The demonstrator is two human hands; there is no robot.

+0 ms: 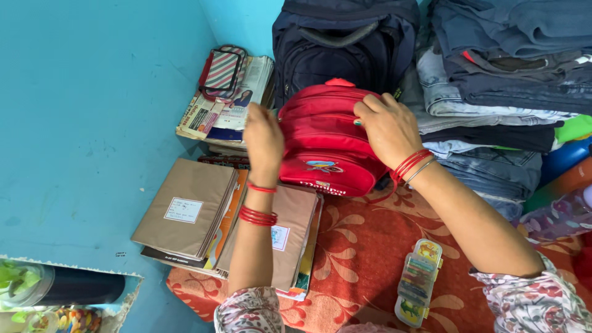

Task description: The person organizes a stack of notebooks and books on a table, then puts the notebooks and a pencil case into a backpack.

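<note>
1. Fingers [368,110] of the right hand [387,128] were curled over the top right of the red backpack [324,148], pressing on it near a zip line; whether they pinched the zip pull could not be told.
2. The left hand [264,142] stood edge-on against the backpack's left side, fingers extended upward; its grip was hidden from view and could not be told.
3. The red backpack stood at upper centre of the frame, on a red floral cloth [364,253], touching a dark blue backpack [342,43] behind it.
4. Brown-covered notebooks [188,209] lay in stacks at centre left, partly under the left forearm.
5. Newspapers [231,105] with a striped pouch [222,71] on top lay at upper left, against the blue wall [92,111].
6. Folded clothes [493,68] were piled at upper right.
7. A clear crayon box [419,282] lay on the cloth at lower centre right, well apart from both hands.
8. Both wrists carried red bangles [258,216].
</note>
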